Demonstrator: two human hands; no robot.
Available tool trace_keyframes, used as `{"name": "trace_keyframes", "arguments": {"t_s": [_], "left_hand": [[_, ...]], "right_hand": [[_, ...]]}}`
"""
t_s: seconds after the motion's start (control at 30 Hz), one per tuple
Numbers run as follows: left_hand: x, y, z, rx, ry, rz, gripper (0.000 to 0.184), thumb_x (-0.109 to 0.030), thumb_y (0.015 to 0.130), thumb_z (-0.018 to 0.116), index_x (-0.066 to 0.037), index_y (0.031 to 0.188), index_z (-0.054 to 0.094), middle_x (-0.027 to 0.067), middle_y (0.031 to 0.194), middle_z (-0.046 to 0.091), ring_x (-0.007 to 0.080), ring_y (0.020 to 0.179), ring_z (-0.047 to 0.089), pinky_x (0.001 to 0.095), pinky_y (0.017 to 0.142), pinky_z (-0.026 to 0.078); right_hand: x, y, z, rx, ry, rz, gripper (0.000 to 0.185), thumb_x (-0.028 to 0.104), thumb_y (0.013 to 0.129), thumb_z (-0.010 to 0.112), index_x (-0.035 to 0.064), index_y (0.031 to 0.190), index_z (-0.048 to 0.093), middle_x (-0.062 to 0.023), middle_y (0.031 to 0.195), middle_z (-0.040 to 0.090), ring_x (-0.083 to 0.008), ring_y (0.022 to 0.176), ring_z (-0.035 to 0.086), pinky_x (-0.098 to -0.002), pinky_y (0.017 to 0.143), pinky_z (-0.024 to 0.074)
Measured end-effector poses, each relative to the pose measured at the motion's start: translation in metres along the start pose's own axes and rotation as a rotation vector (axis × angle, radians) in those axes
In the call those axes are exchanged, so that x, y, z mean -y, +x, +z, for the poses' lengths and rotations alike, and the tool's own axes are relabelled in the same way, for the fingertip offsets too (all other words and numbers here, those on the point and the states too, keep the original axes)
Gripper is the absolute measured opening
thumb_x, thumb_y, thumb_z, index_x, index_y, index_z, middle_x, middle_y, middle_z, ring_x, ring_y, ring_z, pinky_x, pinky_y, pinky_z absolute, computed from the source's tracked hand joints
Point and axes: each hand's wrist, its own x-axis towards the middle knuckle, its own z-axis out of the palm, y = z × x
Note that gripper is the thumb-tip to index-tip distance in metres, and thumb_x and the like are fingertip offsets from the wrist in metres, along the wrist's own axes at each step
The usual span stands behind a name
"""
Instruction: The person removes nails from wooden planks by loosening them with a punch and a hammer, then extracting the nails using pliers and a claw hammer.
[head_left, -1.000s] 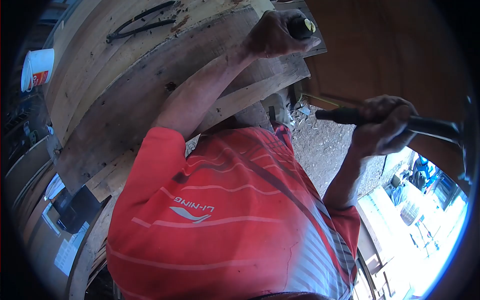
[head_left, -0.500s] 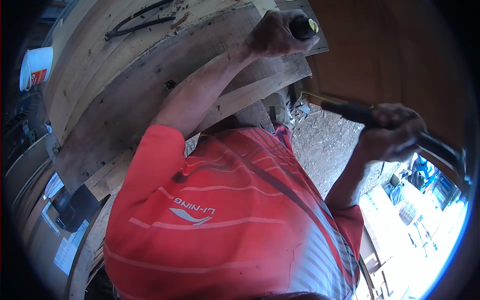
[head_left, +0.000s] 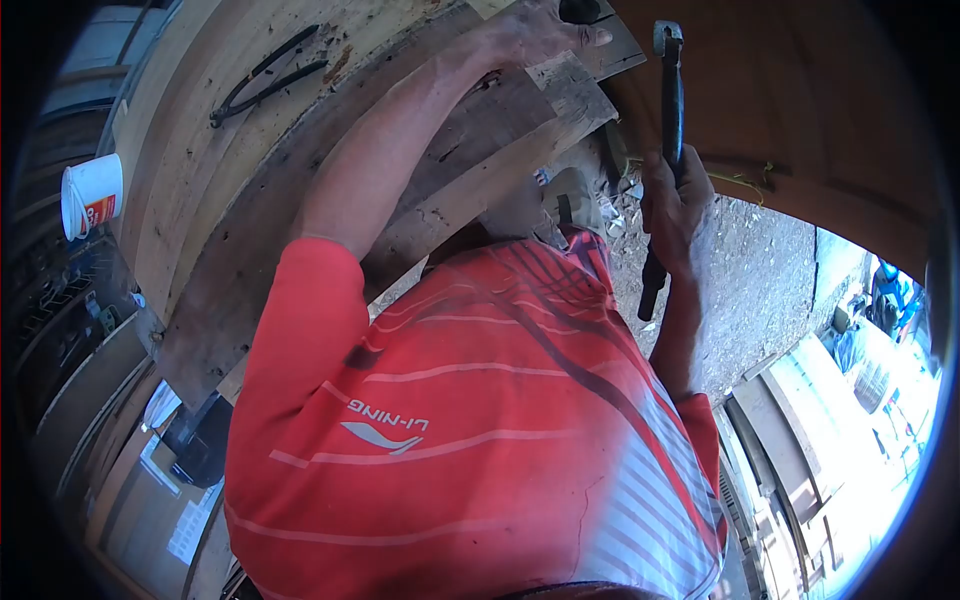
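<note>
My right hand (head_left: 680, 210) is closed around the dark grip of a hammer (head_left: 672, 110). The hammer stands nearly upright in view, its head at the top and its grip end below my fist. At the top edge, my left hand (head_left: 535, 35) is closed around a dark cylindrical handle (head_left: 578, 10), partly cut off by the frame. Whatever lies below that handle is hidden. Under my left hand and forearm are wooden boards (head_left: 430, 235), stacked and worn.
Long black pincers (head_left: 265, 80) lie spread on the wooden bench top (head_left: 180, 130). A white bucket (head_left: 92, 195) is at the far left. Brown wooden panelling (head_left: 770, 100) rises at the right, above the littered floor (head_left: 760, 270). Planks (head_left: 780, 420) lie lower right.
My right hand has moved left and turned the hammer from pointing rightward and down to head up. My left hand, with the dark handle, sits slightly higher in view.
</note>
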Motion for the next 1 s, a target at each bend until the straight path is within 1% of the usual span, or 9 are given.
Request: {"name": "trace_keyframes", "arguments": {"t_s": [0.1,0.2,0.3,0.4,0.5,0.6,0.8,0.9,1.0], "left_hand": [[-0.002,0.02,0.004,0.312,0.185,-0.37,0.058,-0.068,0.089,0.072,-0.011,0.086,0.067,-0.0027,0.07,0.055,0.0091,0.066,0.054,0.0294,0.063,0.046],[0.011,0.013,-0.003,0.288,-0.117,-0.263,0.052,-0.065,0.087,0.076,-0.014,0.085,0.067,-0.0037,0.069,0.055,0.008,0.064,0.054,0.0284,0.061,0.045],[-0.02,-0.014,-0.012,0.135,-0.277,-0.124,0.042,-0.052,0.088,0.081,-0.013,0.084,0.068,-0.0046,0.071,0.057,0.0072,0.066,0.055,0.0262,0.061,0.045],[-0.068,-0.034,-0.025,0.09,-0.367,-0.215,0.03,-0.034,0.091,0.081,-0.01,0.095,0.063,-0.005,0.072,0.053,0.0074,0.063,0.052,0.0292,0.055,0.043],[-0.043,-0.031,-0.005,-0.101,-0.55,-0.027,0.03,-0.035,0.091,0.081,-0.012,0.093,0.063,-0.005,0.072,0.054,0.007,0.064,0.054,0.028,0.056,0.044],[-0.046,-0.038,-0.009,-0.123,-0.636,0.017,0.028,-0.034,0.093,0.08,-0.015,0.088,0.06,-0.0062,0.071,0.052,0.0059,0.062,0.05,0.0269,0.056,0.041],[-0.03,-0.038,-0.006,0.051,-0.9,0.117,0.034,-0.03,0.094,0.08,-0.018,0.079,0.052,-0.0083,0.068,0.047,0.0057,0.059,0.041,0.0269,0.053,0.033],[-0.025,-0.038,-0.006,-0.009,-0.848,0.192,0.034,-0.028,0.093,0.08,-0.018,0.078,0.052,-0.0088,0.068,0.048,0.0054,0.06,0.043,0.0265,0.054,0.035],[-0.031,-0.042,-0.009,-0.083,-0.596,0.139,0.03,-0.024,0.094,0.079,-0.018,0.078,0.054,-0.0094,0.07,0.05,0.0047,0.063,0.045,0.0266,0.056,0.037]], "right_hand": [[-0.011,-0.009,-0.004,0.024,0.025,0.043,0.043,0.045,0.103,0.062,0.0019,0.103,0.06,-0.0039,0.073,0.057,-0.0123,0.068,0.054,-0.0343,0.063,0.046],[-0.025,-0.017,-0.01,0.022,0.04,0.085,0.042,0.044,0.104,0.062,0.0015,0.105,0.06,-0.0038,0.073,0.057,-0.0125,0.068,0.055,-0.0343,0.063,0.046],[-0.039,-0.026,-0.014,-0.005,0.034,0.138,0.042,0.043,0.104,0.061,0.0012,0.107,0.061,-0.0038,0.073,0.056,-0.0125,0.068,0.055,-0.0341,0.062,0.0457],[-0.042,-0.026,-0.015,-0.013,0.051,0.155,0.043,0.043,0.104,0.061,0.0007,0.108,0.062,-0.0039,0.073,0.056,-0.0123,0.067,0.055,-0.0338,0.061,0.0456],[-0.043,-0.024,-0.015,-0.002,0.049,0.15,0.043,0.044,0.104,0.061,0.0004,0.109,0.062,-0.0042,0.073,0.057,-0.0123,0.067,0.055,-0.0336,0.061,0.0457],[-0.036,-0.025,-0.016,0.006,0.053,0.134,0.044,0.044,0.104,0.062,0.0006,0.108,0.061,-0.0044,0.073,0.057,-0.0123,0.066,0.055,-0.0334,0.06,0.0458],[-0.03,-0.019,-0.012,0.028,0.032,0.068,0.042,0.045,0.104,0.062,0.0025,0.108,0.061,-0.0042,0.073,0.057,-0.0116,0.065,0.055,-0.0329,0.06,0.0455],[-0.015,-0.02,-0.011,0.024,0.059,0.04,0.041,0.043,0.104,0.063,0.003,0.108,0.061,-0.0032,0.073,0.057,-0.0111,0.065,0.054,-0.0325,0.059,0.0449],[0.006,-0.022,-0.016,-0.02,0.094,-0.068,0.036,0.039,0.104,0.065,0.0034,0.107,0.062,-0.0012,0.071,0.056,-0.0096,0.064,0.052,-0.0304,0.058,0.0436]]}}
